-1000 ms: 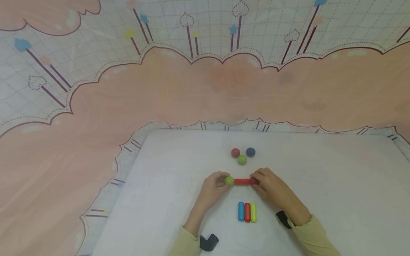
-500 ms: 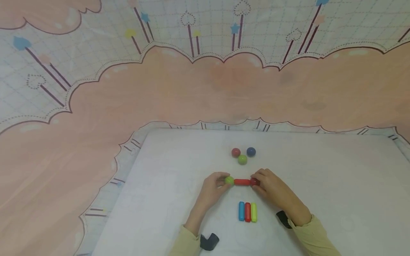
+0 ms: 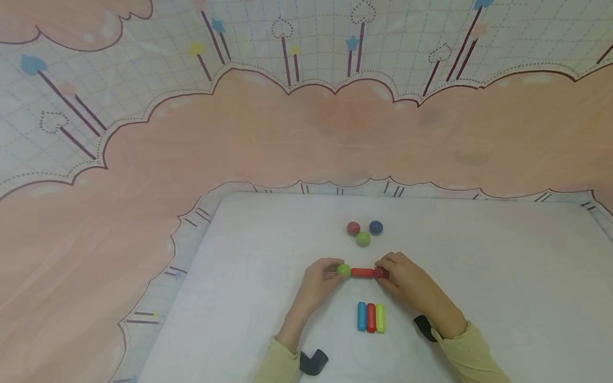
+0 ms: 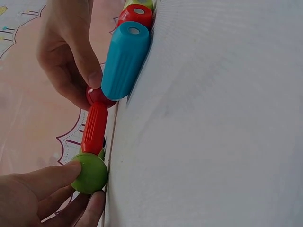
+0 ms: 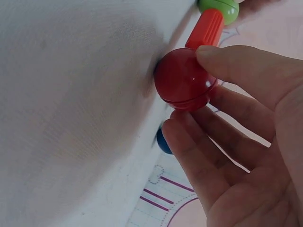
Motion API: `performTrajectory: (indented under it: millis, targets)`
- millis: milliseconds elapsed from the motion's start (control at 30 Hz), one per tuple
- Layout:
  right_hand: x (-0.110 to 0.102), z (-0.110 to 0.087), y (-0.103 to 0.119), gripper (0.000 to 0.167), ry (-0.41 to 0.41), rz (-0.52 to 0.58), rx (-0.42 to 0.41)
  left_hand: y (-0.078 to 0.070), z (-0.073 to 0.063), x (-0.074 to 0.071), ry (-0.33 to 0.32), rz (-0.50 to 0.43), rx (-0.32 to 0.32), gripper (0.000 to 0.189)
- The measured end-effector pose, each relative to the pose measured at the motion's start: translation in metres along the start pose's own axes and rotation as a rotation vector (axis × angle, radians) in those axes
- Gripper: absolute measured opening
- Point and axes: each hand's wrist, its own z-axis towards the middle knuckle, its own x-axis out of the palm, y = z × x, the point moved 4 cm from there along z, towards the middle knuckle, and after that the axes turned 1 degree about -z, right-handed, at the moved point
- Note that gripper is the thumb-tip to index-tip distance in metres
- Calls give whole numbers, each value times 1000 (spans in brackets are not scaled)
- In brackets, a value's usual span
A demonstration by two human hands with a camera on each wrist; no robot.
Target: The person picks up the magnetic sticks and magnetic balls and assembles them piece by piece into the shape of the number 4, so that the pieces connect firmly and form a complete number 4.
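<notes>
My left hand (image 3: 320, 281) pinches a green ball (image 4: 90, 173) between thumb and fingers. My right hand (image 3: 406, 279) pinches a dark red ball (image 5: 183, 78). Between the two balls runs a red ribbed rod (image 3: 362, 273), one end against each, all three in a line low over the white tabletop (image 3: 249, 255). The left wrist view shows the rod meeting both balls end to end. Nearer me lie a blue rod (image 3: 361, 316), a second red rod (image 3: 371, 318) and a yellow-green rod (image 3: 380, 318), side by side. In the left wrist view the blue rod has a silvery disc on its end.
Beyond the hands sit a loose red ball (image 3: 353, 229), a blue ball (image 3: 375, 227) and another green ball (image 3: 363, 239), grouped closely. Black straps show by the left wrist (image 3: 313, 362) and the right wrist (image 3: 424, 327). A patterned pink cloth (image 3: 306, 138) hangs behind the table.
</notes>
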Motion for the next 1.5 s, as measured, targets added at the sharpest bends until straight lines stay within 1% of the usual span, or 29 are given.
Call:
performTrajectory:
  millis: [167, 300, 467, 700, 967, 1133, 1267, 1500]
  targets:
    - [-2, -1, 4, 34, -48, -14, -52, 0, -1, 0, 1, -3, -2, 36]
    - [-5, -1, 7, 36, -56, -10, -59, 1, -1, 1, -1, 1, -7, 36]
    - [-7, -2, 12, 38, -23, 23, -37, 2, -1, 2, -8, 8, -19, 36]
    - [-8, -6, 20, 37, 28, 102, -5, 2, -1, 1, -7, 14, -25, 36]
    - [-4, -10, 29, 44, 137, 156, 19, 1, -1, 1, 2, 14, -15, 36]
    - [0, -12, 33, 44, 170, 150, -9, 1, -1, 0, 1, 18, -10, 35]
    - [3, -15, 36, 44, 177, 133, -37, 1, -1, 0, -3, 18, -12, 35]
    - [9, -19, 39, 46, 202, 137, -69, 3, 0, 1, -2, 9, -10, 36]
